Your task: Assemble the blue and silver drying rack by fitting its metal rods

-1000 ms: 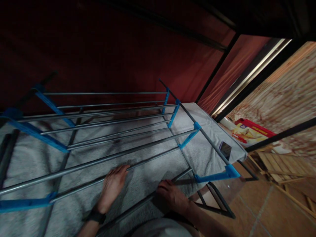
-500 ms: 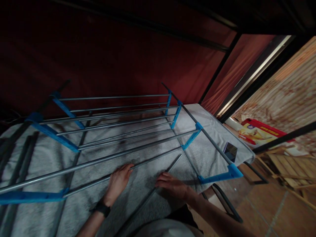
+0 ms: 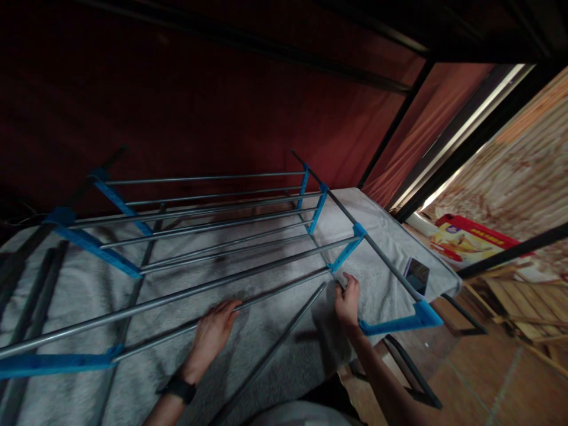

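A rack of grey metal tubes and blue plastic brackets lies on its side on a grey blanket [image 3: 284, 367]. My left hand [image 3: 217, 328], with a dark watch on its wrist, has its fingers closed over the rack's low front tube [image 3: 275, 294]. Farther right, my right hand [image 3: 347, 300] closes around the lower side pole, just below a blue bracket [image 3: 348, 249]. Its fingertips partly hide that pole. Between my hands a loose grey tube [image 3: 279, 346] slants across the blanket, touched by neither.
Another blue bracket [image 3: 402, 319] sits at the near right corner. Dark tubes [image 3: 33, 302] lie at the left. A phone [image 3: 417, 276] rests on the blanket near the right edge. Beyond stand a red and yellow box [image 3: 470, 236] and wooden slats [image 3: 519, 302]. A red curtain [image 3: 199, 106] hangs behind.
My right hand has let go of the loose tube and moved right and forward to the rack's lower side pole. My left hand stays on the front tube.
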The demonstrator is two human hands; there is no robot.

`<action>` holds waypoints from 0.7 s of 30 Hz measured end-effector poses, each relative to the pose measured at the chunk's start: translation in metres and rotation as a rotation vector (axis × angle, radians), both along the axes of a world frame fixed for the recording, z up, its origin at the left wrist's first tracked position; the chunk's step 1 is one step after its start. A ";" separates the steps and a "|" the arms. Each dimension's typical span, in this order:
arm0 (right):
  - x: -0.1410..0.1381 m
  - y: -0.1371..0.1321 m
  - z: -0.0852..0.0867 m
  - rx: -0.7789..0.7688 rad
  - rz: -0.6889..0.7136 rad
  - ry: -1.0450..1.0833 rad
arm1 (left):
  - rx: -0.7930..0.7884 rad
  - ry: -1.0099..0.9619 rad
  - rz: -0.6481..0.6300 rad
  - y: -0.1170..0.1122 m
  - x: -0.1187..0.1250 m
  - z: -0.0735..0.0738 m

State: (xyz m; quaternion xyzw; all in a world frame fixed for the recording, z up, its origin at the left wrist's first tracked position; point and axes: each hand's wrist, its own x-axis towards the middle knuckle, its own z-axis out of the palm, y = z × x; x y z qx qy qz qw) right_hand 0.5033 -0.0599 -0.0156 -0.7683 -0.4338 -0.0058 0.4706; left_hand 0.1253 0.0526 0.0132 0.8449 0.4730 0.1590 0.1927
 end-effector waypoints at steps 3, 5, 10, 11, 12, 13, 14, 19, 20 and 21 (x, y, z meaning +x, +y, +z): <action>0.020 0.014 -0.003 -0.073 0.025 0.031 | 0.021 -0.024 -0.011 0.001 -0.001 -0.002; 0.026 0.020 -0.004 -0.106 0.039 0.043 | 0.031 -0.047 -0.023 0.001 -0.001 -0.002; 0.033 0.023 -0.004 -0.151 0.060 0.052 | 0.037 -0.072 -0.009 0.000 -0.002 -0.001; 0.035 0.023 -0.004 -0.156 0.070 0.053 | 0.034 -0.074 -0.005 0.000 -0.002 -0.001; 0.036 0.023 -0.003 -0.160 0.079 0.052 | 0.028 -0.077 -0.004 0.000 -0.002 -0.001; 0.038 0.022 -0.003 -0.162 0.084 0.052 | 0.022 -0.081 -0.005 0.000 -0.002 -0.001; 0.039 0.023 -0.002 -0.164 0.086 0.051 | 0.016 -0.087 -0.004 0.000 -0.002 -0.001; 0.040 0.024 -0.004 -0.159 0.080 0.048 | 0.007 -0.110 0.008 0.000 -0.002 0.001; 0.039 0.024 -0.005 -0.156 0.081 0.048 | 0.003 -0.110 0.007 -0.001 -0.002 0.001; 0.038 0.024 -0.005 -0.152 0.082 0.048 | -0.001 -0.108 0.007 -0.001 -0.003 0.001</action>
